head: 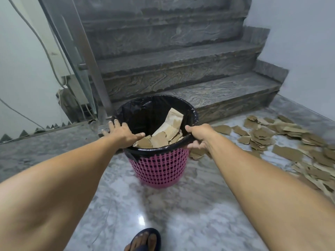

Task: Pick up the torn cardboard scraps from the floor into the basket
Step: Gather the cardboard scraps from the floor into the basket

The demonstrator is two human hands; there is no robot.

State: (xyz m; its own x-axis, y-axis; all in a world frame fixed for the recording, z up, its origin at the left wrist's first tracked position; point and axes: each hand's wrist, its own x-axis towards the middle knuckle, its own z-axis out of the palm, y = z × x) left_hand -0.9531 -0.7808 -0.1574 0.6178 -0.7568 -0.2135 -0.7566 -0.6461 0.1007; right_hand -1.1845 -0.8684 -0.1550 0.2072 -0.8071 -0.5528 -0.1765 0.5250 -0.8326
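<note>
A pink mesh basket point(159, 169) lined with a black bag stands on the marble floor in the middle of the view. Several torn cardboard scraps point(163, 136) lie inside it. My left hand point(123, 132) rests spread on the basket's left rim, fingers apart. My right hand point(198, 135) grips the right rim, thumb inside and fingers curled outside. A large spread of brown cardboard scraps point(282, 142) covers the floor to the right of the basket.
Grey stone stairs point(181, 73) rise just behind the basket. A glass and metal railing point(81, 66) stands at the left with cables along the wall. My foot in a dark sandal point(145, 240) is at the bottom edge.
</note>
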